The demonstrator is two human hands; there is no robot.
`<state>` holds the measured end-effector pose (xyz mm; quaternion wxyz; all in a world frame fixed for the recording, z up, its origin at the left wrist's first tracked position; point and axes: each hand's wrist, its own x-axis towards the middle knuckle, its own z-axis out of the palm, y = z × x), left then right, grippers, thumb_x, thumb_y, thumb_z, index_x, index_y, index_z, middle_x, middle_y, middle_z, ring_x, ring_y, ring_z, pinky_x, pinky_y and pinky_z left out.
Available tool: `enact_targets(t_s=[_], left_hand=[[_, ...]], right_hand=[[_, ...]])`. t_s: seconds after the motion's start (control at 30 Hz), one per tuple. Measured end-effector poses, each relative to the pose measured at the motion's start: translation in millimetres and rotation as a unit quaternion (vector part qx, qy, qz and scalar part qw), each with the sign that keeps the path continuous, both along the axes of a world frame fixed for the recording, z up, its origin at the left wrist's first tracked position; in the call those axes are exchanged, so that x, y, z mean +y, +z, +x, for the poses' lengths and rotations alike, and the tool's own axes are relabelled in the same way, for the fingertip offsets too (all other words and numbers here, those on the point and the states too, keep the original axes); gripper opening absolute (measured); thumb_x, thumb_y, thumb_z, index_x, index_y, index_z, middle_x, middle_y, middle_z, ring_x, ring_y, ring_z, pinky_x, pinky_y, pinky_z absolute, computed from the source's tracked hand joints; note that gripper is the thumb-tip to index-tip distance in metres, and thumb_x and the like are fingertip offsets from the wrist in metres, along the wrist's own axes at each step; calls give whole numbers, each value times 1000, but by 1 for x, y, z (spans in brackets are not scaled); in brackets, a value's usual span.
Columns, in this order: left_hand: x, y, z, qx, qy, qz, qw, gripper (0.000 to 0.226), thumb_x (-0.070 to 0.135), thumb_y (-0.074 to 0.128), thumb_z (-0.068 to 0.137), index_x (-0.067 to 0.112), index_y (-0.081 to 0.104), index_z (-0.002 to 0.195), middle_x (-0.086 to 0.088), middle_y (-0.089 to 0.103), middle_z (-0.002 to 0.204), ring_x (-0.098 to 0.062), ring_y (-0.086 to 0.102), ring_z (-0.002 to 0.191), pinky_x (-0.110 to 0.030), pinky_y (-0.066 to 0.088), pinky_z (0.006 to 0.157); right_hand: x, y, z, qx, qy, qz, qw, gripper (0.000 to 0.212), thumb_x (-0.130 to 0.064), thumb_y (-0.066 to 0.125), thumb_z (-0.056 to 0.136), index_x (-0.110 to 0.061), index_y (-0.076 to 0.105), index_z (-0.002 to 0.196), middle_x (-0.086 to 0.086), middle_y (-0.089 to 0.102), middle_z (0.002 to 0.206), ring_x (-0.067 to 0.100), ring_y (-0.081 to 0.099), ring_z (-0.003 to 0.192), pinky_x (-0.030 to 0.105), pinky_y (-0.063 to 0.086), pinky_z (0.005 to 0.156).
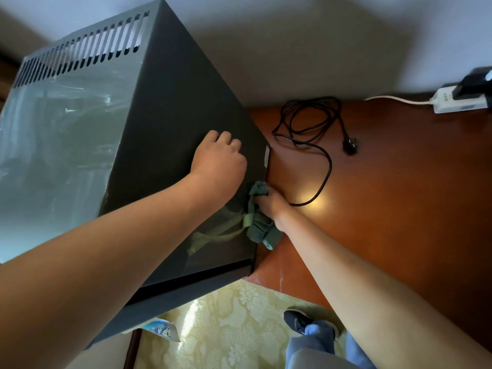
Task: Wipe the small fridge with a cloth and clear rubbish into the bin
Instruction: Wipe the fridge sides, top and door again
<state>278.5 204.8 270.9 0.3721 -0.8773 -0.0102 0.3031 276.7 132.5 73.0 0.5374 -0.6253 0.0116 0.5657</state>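
The white label (267, 155) on the fridge (170, 115) is too blurred to read.

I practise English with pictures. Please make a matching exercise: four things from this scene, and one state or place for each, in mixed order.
1. cloth
2. power plug
3. left hand
4. power strip

a. lies loose, not plugged in
b. white, by the wall
c. gripped by the right hand
d. rests on the fridge side

Pairs: 1-c, 2-a, 3-d, 4-b
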Motion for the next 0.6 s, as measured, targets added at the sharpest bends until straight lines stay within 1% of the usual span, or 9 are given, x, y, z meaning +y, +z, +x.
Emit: enact_targets(t_s=[0.07, 0.1, 0.17, 0.27, 0.37, 0.4, 0.47, 0.53, 0.6], left_hand=[[1, -2, 0, 0, 0, 1, 1000, 40, 29, 55, 97, 22, 58, 136, -6, 47, 143, -29, 39, 132, -43, 31, 109], [1, -3, 0, -1, 0, 0, 1000, 40, 29, 54, 97, 23, 57, 136, -6, 47, 143, -29, 39, 132, -43, 31, 109], [1, -4, 1, 0, -1, -2, 1000, 40, 29, 53, 98, 23, 57, 137, -6, 46, 144, -29, 38, 134, -43, 30, 109], [1, -8, 4, 3, -5, 4, 1000, 40, 31, 53, 98, 22, 56, 137, -6, 46, 144, -30, 37, 134, -43, 30, 109], [1, -12, 5, 16, -9, 12, 1000, 41, 33, 54, 98, 22, 56, 137, -6, 46, 144, -30, 38, 133, -44, 30, 109], [1, -14, 5, 17, -10, 12, 1000, 41, 33, 54, 98, 22, 56, 137, -7, 47, 144, -30, 38, 133, -44, 30, 109], [2, -17, 7, 17, -9, 9, 1000, 39, 32, 54, 98, 22, 57, 136, -7, 47, 143, -30, 39, 132, -44, 30, 109], [3, -19, 9, 19, -9, 8, 1000, 38, 31, 54, 98, 22, 57, 135, -8, 48, 142, -30, 40, 131, -43, 31, 107], [3, -20, 12, 19, -11, 7, 1000, 38, 31, 54, 99, 21, 57, 135, -8, 49, 141, -31, 41, 130, -43, 32, 106]], right_hand=[[-2, 3, -8, 42, 24, -1, 999, 41, -4, 44, 103, 2, 46, 143, 33, 56, 127, 26, 57, 108, 24, 53, 93], [-3, 9, -9, 44, 51, -4, 998, 39, -5, 45, 103, 0, 49, 141, 29, 59, 126, 27, 58, 110, 29, 53, 97], [-2, 19, -1, -10, 114, -20, 993, 37, -14, 51, 102, -11, 55, 138, 15, 62, 129, 31, 59, 118, 42, 48, 105], [6, 26, 20, -49, 30, 29, 998, 37, -17, 59, 95, -22, 61, 131, 7, 69, 119, 28, 65, 109, 47, 52, 101], [13, 19, 34, 9, -39, 86, 995, 39, -10, 47, 101, -18, 53, 139, 7, 64, 124, 24, 62, 115, 43, 45, 109], [14, 11, 32, 30, -46, 82, 995, 39, -10, 43, 104, -17, 50, 141, 6, 61, 126, 25, 59, 119, 40, 43, 111], [11, -6, 20, 3, -10, 32, 999, 39, -15, 45, 102, -14, 50, 141, 10, 59, 131, 32, 55, 126, 39, 44, 107], [5, -18, -2, -48, 65, -33, 996, 39, -15, 47, 102, -7, 51, 140, 15, 57, 134, 33, 56, 124, 34, 45, 98], [1, -17, -16, -9, 85, -38, 996, 38, -12, 47, 102, -8, 52, 139, 14, 58, 132, 27, 58, 117, 31, 46, 96]])
